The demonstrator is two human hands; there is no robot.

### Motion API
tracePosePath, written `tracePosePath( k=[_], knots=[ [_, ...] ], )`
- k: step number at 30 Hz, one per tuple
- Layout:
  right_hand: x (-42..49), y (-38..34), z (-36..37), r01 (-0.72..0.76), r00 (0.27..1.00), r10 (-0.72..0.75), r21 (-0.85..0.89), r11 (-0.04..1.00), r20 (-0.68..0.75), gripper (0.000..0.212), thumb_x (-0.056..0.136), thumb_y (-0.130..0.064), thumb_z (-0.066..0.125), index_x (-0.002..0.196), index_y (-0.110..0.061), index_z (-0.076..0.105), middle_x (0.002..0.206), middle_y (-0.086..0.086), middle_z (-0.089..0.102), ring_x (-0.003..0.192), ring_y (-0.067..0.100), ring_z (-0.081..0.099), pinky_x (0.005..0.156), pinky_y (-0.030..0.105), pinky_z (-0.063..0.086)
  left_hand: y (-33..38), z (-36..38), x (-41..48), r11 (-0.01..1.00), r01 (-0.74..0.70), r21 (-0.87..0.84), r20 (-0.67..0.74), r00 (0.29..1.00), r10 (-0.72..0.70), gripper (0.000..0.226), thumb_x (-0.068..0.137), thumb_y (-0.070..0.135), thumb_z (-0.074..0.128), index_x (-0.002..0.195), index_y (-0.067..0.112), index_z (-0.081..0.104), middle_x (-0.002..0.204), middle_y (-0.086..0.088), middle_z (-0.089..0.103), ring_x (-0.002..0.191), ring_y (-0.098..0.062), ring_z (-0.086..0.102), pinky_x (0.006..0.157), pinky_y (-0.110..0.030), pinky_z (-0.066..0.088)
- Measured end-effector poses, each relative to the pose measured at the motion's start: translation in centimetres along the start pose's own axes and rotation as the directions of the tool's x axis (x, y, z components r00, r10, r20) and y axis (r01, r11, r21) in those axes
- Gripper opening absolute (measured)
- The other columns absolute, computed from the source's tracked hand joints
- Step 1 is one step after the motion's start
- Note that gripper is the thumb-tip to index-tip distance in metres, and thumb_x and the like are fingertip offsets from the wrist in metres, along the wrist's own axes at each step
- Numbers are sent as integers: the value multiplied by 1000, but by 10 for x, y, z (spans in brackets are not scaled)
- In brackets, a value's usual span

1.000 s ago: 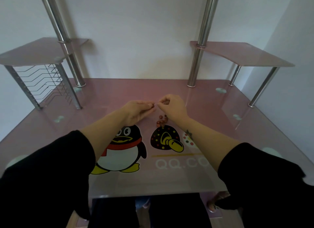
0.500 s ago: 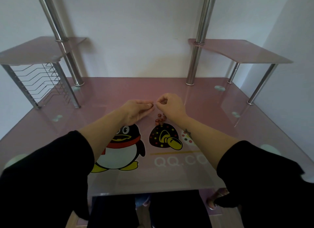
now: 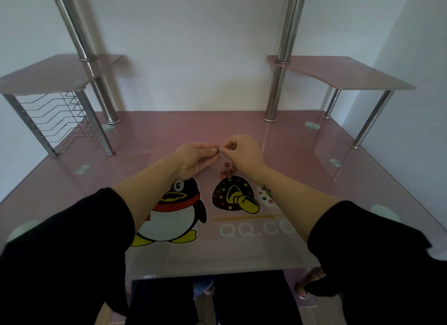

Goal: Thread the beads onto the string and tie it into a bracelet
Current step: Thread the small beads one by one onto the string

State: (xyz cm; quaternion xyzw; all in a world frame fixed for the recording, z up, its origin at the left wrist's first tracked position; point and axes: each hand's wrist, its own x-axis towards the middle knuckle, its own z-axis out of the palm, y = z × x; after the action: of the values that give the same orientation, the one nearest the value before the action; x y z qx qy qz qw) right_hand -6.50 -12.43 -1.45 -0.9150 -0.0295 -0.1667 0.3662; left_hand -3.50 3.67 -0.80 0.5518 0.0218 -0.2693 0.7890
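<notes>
**Bead meets string above the middle of the desk**

Both hands meet just above the centre of the frame, raised a little over the pink glass desk (image 3: 290,143). The left hand (image 3: 193,159) pinches a single dark red bead (image 3: 218,151) between thumb and forefinger, with the bead at the very fingertips, probably so its hole faces the other hand. The right hand (image 3: 242,151) comes in from the right, its thumb and forefinger nipped together just beside the bead and the other fingers curled under. It most likely holds the end of the string, but the string is too thin to make out here. The fingertips sit this close because aiming a limp end at a small hole calls for a short, steady reach.

The loose beads (image 3: 227,171) lie in a small heap on the glass just below the right hand, near enough for the next pick. Threading looks to be at an early stage, with the knot not yet tied.
</notes>
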Motion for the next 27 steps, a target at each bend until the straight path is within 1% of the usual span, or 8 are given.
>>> tracePosePath(
  k=[3,7,11,14,17,21,24,27],
  knots=[
    [-1,1,0,33,999,-33,38,999,0,9,84,-22,72,86,-16,78,81,-4,73,73,7,65,70,31,56,0,0,0,1000,-4,-14,-3,1000,4,28,87,-11,56,114,-9,60,106,-23,66,94,-25,68,74,-25,59],
    [-3,2,-1,53,999,-54,133,990,3,12,83,-13,73,94,-11,77,88,4,75,74,6,66,72,19,55,0,-1,0,1000,1,-17,-9,1000,-1,28,85,-10,59,112,-6,61,96,-19,70,84,-22,72,67,-22,58],
    [-2,4,0,55,998,-58,170,984,13,14,83,-9,73,97,-8,76,89,5,75,69,-3,63,65,6,50,1,1,0,1000,-6,21,-24,1000,7,31,84,-9,61,114,-3,61,94,-15,70,82,-18,70,62,-19,56],
    [-2,4,1,42,998,-52,202,978,42,16,83,-8,72,99,-7,75,86,6,75,64,-4,64,63,7,52,1,3,0,998,-15,56,-20,1000,16,29,85,-8,61,113,-4,62,92,-14,69,78,-15,69,61,-17,55],
    [-3,5,0,53,996,-65,203,978,53,15,83,-7,71,97,-11,76,76,-5,73,61,-9,63,61,10,53,1,4,0,996,-21,85,-35,999,24,20,85,-7,61,104,-5,65,85,-12,70,71,-12,70,59,-16,55],
    [-2,6,-2,24,998,-34,195,981,47,13,83,-11,72,95,-13,76,72,-10,68,62,-5,64,64,19,58,2,3,2,999,-23,43,-52,998,25,14,83,-7,63,97,-7,67,83,-16,73,75,-18,73,60,-19,57],
    [-2,5,-4,15,998,-25,198,980,51,13,83,-10,73,96,-10,75,71,-8,67,60,-3,63,60,17,57,2,3,3,999,-23,25,-71,997,25,12,82,-9,63,94,-6,67,83,-18,73,79,-22,73,63,-22,59],
    [-4,4,-5,33,998,-40,171,985,40,13,83,-13,73,95,-11,76,76,-4,71,59,-5,62,58,13,54,2,6,3,997,-48,65,-110,992,55,13,81,-9,65,93,-4,66,81,-17,73,74,-21,73,57,-20,57]
  ],
)
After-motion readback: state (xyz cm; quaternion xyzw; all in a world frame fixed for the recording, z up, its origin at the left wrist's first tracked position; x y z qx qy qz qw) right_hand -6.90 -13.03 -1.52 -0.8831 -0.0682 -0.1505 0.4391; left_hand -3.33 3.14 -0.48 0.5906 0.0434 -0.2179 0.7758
